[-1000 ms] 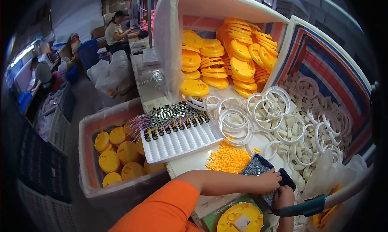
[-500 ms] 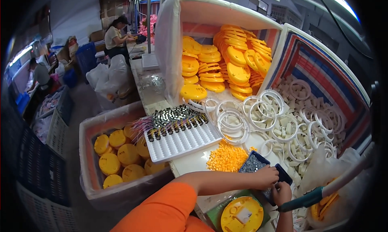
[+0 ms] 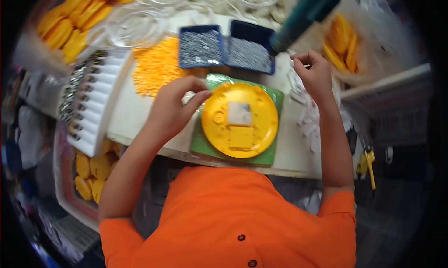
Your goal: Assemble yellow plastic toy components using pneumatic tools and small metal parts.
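Observation:
A round yellow disc with a white square piece at its centre lies on a green mat at the table's near edge. My left hand grips the disc's left rim with thumb and fingers. My right hand is raised to the right of the disc, its fingertips pinched together just below the tip of a teal power tool that hangs in from above. Anything between those fingertips is too small to see. Two blue trays of small metal screws sit just beyond the disc.
A pile of small orange parts lies left of the trays. A white rack of dark pieces stands at the left, over a bin of yellow discs. Clear rings lie further back, and a bag of yellow parts sits at the right.
The view has tipped down onto the table edge. My left hand has come back from the screw trays to the disc's rim. My right hand now hovers beside the tool's tip.

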The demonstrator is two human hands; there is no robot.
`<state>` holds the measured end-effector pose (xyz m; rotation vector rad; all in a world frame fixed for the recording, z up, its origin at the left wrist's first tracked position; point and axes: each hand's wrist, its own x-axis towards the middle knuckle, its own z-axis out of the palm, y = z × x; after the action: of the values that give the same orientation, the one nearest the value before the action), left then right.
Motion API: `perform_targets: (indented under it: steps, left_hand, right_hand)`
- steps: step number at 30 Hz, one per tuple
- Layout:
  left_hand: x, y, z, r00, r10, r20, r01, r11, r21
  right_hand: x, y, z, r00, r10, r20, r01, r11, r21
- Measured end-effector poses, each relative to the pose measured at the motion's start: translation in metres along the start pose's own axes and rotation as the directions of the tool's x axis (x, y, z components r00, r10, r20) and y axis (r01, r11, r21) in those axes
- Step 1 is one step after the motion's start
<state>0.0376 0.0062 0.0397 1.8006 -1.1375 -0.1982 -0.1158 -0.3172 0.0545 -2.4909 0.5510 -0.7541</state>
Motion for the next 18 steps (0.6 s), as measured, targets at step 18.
perform_targets:
  steps: [18]
  left_hand:
    - [0.001,-0.01,0.061,0.987,0.139,0.079,-0.144,0.988,0.05]
  right_hand:
    - [-0.098,-0.065,0.053,0.972,-0.061,0.227,0.029,0.989,0.142]
